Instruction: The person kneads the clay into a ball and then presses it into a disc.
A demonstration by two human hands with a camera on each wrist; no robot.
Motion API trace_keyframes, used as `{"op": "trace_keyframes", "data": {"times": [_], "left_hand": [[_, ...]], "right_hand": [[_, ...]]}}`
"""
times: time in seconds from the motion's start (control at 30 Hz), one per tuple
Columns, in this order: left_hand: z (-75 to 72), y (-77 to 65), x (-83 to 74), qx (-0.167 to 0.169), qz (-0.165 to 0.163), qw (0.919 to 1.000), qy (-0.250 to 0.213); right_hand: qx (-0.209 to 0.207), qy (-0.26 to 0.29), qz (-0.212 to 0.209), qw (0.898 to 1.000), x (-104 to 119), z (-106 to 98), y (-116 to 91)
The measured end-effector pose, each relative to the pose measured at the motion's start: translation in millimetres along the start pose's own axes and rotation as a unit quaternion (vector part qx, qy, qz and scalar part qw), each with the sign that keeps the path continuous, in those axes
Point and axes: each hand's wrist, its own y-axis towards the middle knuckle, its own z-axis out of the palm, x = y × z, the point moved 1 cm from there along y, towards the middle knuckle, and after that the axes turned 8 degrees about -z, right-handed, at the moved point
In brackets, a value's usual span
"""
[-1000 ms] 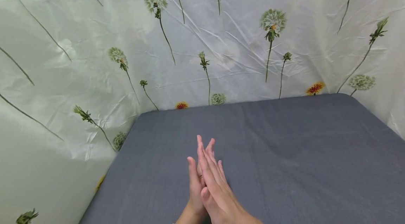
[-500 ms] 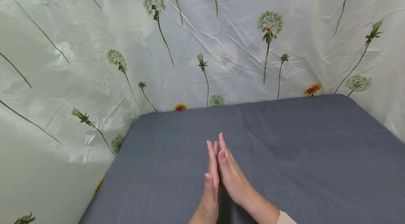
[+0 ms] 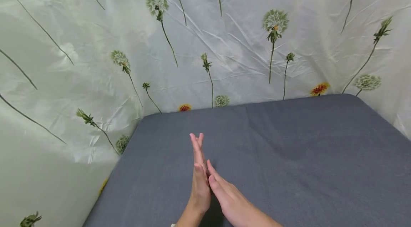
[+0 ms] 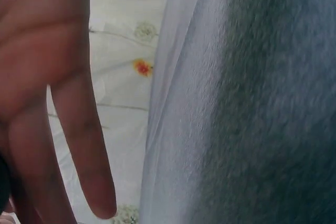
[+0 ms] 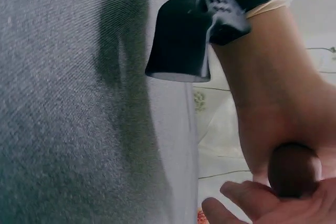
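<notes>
In the head view my left hand (image 3: 199, 187) and right hand (image 3: 232, 198) face each other palm to palm above the grey surface, fingers straight. The left fingertips reach farther forward; the right hand lies lower and slants in from the right. Between the palms, in the right wrist view, sits a small rounded dark brown lump (image 5: 294, 170), pressed near the heel of the left hand (image 5: 286, 93). Its material cannot be told. From the head the hands almost wholly hide it. The left wrist view shows the left palm (image 4: 42, 51) and spread fingers, without the lump.
A grey cloth-covered surface (image 3: 289, 148) spreads under the hands. Pale curtains (image 3: 237, 41) printed with dandelions and red-yellow flowers hang behind and to the left. A black wrist camera (image 5: 184, 40) is strapped to the left wrist.
The palms have slid along each other: the right hand was farther forward before, and now the left is. The pair shifted right, then back left. The head view tilted slightly.
</notes>
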Motion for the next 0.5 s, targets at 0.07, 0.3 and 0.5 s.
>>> {"op": "trace_keyframes", "data": {"times": [0.07,0.3,0.5], "left_hand": [[-2.6,2.1,3.6,-0.017,-0.012,0.9998,-0.003],[-9.3,7.1,8.3,-0.03,-0.027,0.9989,-0.024],[-10.8,8.3,7.6,-0.006,-0.041,0.9982,-0.044]], "right_hand": [[0.009,-0.001,-0.01,1.0,-8.1,-2.5,-1.9],[0.064,-0.017,-0.073,0.995,-36.4,-13.6,-5.2],[0.045,-0.021,-0.121,0.991,-12.6,-21.3,-10.5]]}}
